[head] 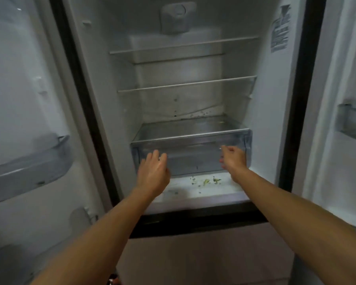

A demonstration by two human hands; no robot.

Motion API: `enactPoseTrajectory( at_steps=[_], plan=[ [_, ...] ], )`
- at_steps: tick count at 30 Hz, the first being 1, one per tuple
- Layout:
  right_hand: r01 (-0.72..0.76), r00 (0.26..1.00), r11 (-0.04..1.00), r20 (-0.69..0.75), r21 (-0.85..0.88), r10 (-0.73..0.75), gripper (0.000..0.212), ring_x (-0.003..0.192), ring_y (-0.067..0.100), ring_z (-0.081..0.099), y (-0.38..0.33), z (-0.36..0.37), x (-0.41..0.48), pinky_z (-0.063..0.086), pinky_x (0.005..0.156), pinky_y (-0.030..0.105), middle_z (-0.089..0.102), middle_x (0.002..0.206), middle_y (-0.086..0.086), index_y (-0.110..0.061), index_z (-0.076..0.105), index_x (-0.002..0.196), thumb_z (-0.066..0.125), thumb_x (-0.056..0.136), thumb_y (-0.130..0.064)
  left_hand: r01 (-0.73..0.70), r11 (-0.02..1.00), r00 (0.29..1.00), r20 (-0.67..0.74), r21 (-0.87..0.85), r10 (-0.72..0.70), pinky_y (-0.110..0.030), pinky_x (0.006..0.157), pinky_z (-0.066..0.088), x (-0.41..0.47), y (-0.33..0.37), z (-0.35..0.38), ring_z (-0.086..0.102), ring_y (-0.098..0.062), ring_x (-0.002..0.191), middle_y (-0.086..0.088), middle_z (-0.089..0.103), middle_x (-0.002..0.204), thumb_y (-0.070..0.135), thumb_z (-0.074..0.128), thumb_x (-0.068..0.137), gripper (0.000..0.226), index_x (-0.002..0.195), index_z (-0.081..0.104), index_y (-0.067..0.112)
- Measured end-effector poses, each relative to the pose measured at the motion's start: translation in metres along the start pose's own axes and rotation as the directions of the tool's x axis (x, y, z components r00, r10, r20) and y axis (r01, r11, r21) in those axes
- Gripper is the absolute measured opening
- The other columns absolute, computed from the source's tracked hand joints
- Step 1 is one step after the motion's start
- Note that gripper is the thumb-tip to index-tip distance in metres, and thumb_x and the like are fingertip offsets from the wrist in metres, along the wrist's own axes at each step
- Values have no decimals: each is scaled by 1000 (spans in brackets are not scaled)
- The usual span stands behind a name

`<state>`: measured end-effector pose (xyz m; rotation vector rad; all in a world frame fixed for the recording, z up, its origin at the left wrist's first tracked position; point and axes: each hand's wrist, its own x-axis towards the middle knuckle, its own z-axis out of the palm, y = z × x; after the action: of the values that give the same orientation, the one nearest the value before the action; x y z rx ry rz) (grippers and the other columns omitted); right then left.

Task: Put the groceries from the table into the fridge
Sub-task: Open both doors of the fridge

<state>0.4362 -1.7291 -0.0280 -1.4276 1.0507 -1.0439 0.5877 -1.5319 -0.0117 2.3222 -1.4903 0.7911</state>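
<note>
The fridge was seen standing wide open, its two glass shelves bare. The clear crisper drawer was met at its front by the left hand and right hand, fingers loose, nothing grasped. No groceries and no table were in view. Crumbs were left on the floor below. Judged so, everything was still to be loaded.

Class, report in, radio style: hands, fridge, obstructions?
Left hand and right hand both open at the clear drawer front. Fridge shelves bare. Green crumbs under the drawer.
</note>
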Motion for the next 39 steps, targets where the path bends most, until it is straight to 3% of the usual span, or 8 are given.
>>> enactPoseTrajectory(
  at_steps=[3,6,9,13,19,22,30,39],
  plan=[
    [-178,984,942,54,283,170,30,86,30,67,-12,15,49,57,80,45,65,103,14,-12,54,117,48,100,-36,-16,995,1000,22,95,14,-42,63,44,50,-4,31,55,-38,81,-19,56,90,7,71,60,31,89,59,4],
    [-301,949,777,97,552,299,47,103,35,64,-20,27,88,53,82,42,57,122,22,-4,38,140,34,105,-35,-3,994,999,43,110,-2,-45,81,45,93,-8,55,54,-40,102,-22,56,110,12,70,66,49,113,59,4],
    [-327,927,664,92,672,363,48,90,31,67,-19,37,112,51,82,41,64,91,17,-4,39,136,24,106,-38,-3,991,993,113,136,-12,-47,107,28,120,-15,79,37,-38,130,-22,42,139,22,59,83,64,142,38,9],
    [-342,925,600,145,723,352,57,69,27,67,-10,50,122,51,81,43,66,57,15,-6,37,135,16,103,-49,46,993,994,94,107,-56,-54,111,23,126,-23,112,38,-40,129,-24,46,136,34,41,84,62,140,40,9],
    [-330,926,621,117,711,359,63,70,26,69,-9,49,118,58,63,39,64,83,18,-4,35,141,20,102,-52,61,996,994,89,67,-67,-50,113,16,122,-21,111,32,-36,132,-19,40,141,40,31,98,52,142,36,12],
    [-322,923,629,86,707,375,64,67,25,67,-15,43,100,58,62,37,63,79,17,-3,34,142,20,102,-51,38,998,998,40,56,-41,-48,105,28,109,-21,100,46,-35,116,-15,53,125,43,28,96,51,133,46,13],
    [-292,938,656,73,696,339,64,66,27,65,-30,10,28,54,66,38,62,77,17,-5,27,146,14,103,-50,-75,997,997,-24,8,75,-41,80,40,69,-21,52,52,-32,90,-13,58,96,49,29,93,50,114,58,15],
    [-289,928,666,30,688,372,63,76,29,65,-30,-23,-44,54,71,40,62,98,22,-4,32,144,14,103,-48,-127,992,991,-30,24,128,-39,77,34,10,-7,11,52,-31,90,-10,57,94,48,40,94,40,114,58,18]
  ],
)
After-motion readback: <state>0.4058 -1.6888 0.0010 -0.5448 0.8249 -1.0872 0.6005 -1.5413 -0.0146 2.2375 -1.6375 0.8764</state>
